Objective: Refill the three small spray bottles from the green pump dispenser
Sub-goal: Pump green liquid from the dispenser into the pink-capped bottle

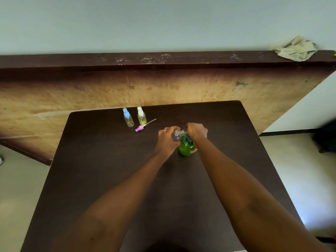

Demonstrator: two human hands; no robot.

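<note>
At the middle of the frame, on the dark desk, we see the left grip curled round a small clear spray bottle, which it holds tilted with its uncapped neck towards the spout of the green pump dispenser. The right grip is wrapped over the dispenser's pump head, fingers curled down on it; the spout itself is hidden under that hand, so we cannot tell whether it sits inside the neck or just beside it. That is our main worry: the neck is narrow, and a press with spout and neck out of line would send liquid down the bottle's side and onto the desk. We also judge that a hard push on the head could tip the dispenser, since we cannot tell whether anything steadies its body. The tilted bottle could spill as it fills, and a wet wall would make it slippery in the left grip. Towards the upper left of the hands, the pink spray cap lies on its side with its dip tube resting on the desk, where it may pick up dirt. Just beyond it the blue-capped spray bottle and the white-capped spray bottle stand upright and close together, so a careless reach could knock one into the other.
</note>
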